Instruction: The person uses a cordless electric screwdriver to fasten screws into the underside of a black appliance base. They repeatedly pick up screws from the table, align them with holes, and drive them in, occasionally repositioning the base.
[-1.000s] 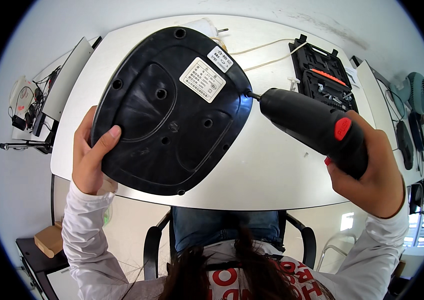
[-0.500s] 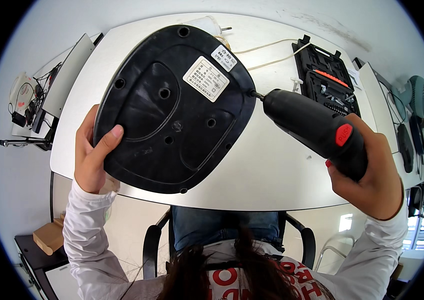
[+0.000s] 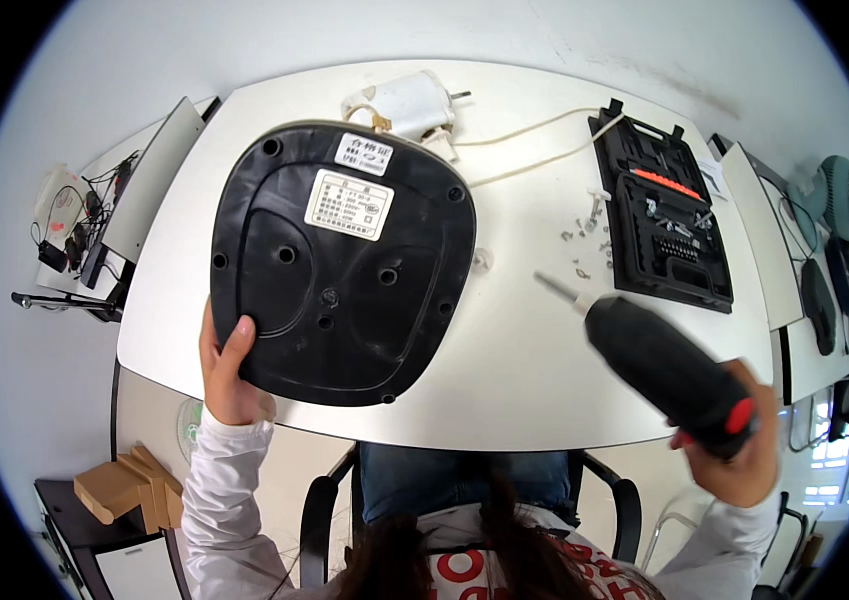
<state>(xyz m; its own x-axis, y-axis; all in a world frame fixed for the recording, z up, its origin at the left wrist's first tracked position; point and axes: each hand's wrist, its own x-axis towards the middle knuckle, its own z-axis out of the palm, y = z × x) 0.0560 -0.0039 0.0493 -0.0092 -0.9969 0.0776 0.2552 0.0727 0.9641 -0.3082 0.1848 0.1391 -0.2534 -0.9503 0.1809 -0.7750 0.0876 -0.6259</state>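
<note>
- The black base [image 3: 345, 268] is held up over the front of the table [image 3: 505, 385], its underside turned to the view; whether its lower edge is rested on anything cannot be told.
- By the left hand [image 3: 232, 365] the base is clasped at its lower left edge: the grip is closed, with the thumb laid on the underside and the fingers hidden behind.
- The pistol-shaped power screwdriver [image 3: 667, 372] is gripped by the right hand [image 3: 745, 460], fingers wrapped about the handle; some blur is seen here.
- The screwdriver's bit [image 3: 557, 287] is pointed toward the base but is set well apart from it, so no screw is being driven at this moment.
- Recessed holes are spread along the rim and across the middle of the underside; how many are filled with screws cannot be made out, so what is left to be done there cannot be counted.
- Loose screws [image 3: 582, 273] are scattered beside the open black tool case [image 3: 667, 291], so some fasteners are judged to be out of their places.
- The white motor housing [image 3: 402, 105] is laid behind the base; whether the two are joined is hidden.
</note>
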